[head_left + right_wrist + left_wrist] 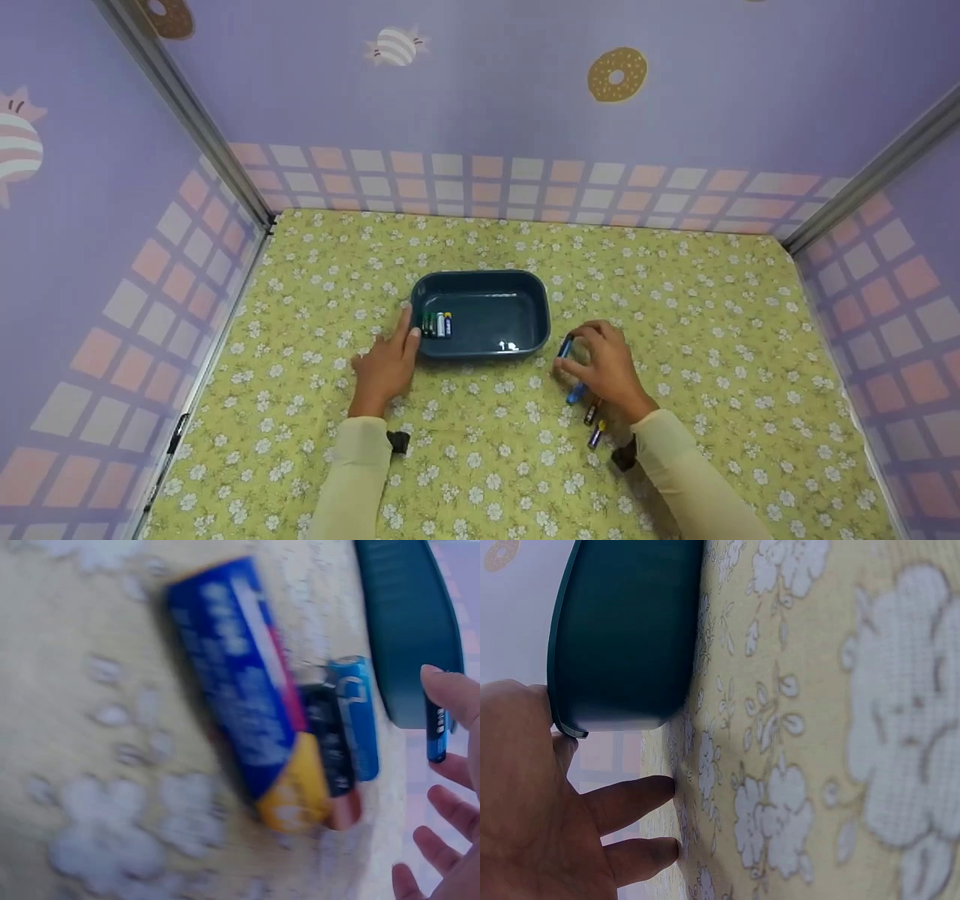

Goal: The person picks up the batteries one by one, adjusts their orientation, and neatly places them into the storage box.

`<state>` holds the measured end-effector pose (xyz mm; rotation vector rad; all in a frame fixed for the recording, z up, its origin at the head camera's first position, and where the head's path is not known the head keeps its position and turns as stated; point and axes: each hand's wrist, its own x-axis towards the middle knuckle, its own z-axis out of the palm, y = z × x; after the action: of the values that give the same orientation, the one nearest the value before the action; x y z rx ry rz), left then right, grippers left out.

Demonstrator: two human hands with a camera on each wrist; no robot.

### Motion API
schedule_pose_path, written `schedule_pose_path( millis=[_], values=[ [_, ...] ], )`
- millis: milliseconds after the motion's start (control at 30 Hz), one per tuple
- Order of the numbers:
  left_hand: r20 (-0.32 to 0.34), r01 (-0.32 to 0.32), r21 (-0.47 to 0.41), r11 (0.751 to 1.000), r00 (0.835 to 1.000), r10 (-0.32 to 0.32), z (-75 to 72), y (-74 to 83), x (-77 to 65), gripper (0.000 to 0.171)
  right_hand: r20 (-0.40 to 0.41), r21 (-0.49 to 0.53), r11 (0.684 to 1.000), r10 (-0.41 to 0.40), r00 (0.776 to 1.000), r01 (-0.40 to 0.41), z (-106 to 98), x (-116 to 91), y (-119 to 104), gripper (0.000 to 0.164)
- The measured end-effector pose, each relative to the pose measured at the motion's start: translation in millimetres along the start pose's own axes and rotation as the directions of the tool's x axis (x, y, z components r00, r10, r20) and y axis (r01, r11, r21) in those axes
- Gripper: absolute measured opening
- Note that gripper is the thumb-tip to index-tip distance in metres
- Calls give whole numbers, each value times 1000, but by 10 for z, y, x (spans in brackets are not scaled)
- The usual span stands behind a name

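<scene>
My right hand [606,367] pinches a thin blue-and-black battery [436,727] between thumb and fingers, just off the right side of a dark teal plastic basin [480,349]. Beside the basin's left side is my left hand [386,367]; its thumb touches the rim and its other fingers are spread outside, two reaching down to the cloth in the left wrist view. Inside the basin, several batteries [437,325] stand side by side at the left. Below my right hand lie a light-blue battery [355,716], a black-and-copper battery [330,750] and a blue-and-yellow battery [236,682].
A yellow floral cloth [480,465] covers the table under everything. Purple patterned panels [495,97] stand at the back and on both sides, with metal posts at the back corners.
</scene>
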<state>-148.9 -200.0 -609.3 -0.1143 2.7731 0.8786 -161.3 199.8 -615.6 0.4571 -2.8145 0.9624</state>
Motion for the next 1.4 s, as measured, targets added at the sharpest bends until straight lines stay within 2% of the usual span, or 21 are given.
schedule_pose_path(
  millis=[233, 400, 600, 733, 1100, 1400],
  values=[
    [-5, 0, 11, 1000, 1000, 0, 1, -1, -2, 67, 13, 90, 996, 5, 1000, -6, -111, 140, -94, 48],
    [-5, -10, 10, 1000, 1000, 10, 11, -13, -3, 66, 19, 100, 994, -37, 999, 35, -149, 268, -181, 52],
    [-7, -10, 1, 1000, 1000, 10, 12, -21, -1, 65, 28, 108, 985, -139, 990, 135, -179, 463, -318, 58],
    [-8, -14, -2, 1000, 1000, 14, 9, -18, 0, 65, 69, 122, 983, -146, 987, 137, -176, 594, -405, 61],
    [-8, -3, -7, 1000, 1000, 3, -6, 2, -10, 68, 148, 150, 973, -197, 969, 175, 11, 900, -648, 63],
    [-9, -5, -8, 1000, 1000, 5, -8, -3, -17, 67, 237, 147, 971, -218, 947, 187, 207, 1095, -879, 62]
  ],
)
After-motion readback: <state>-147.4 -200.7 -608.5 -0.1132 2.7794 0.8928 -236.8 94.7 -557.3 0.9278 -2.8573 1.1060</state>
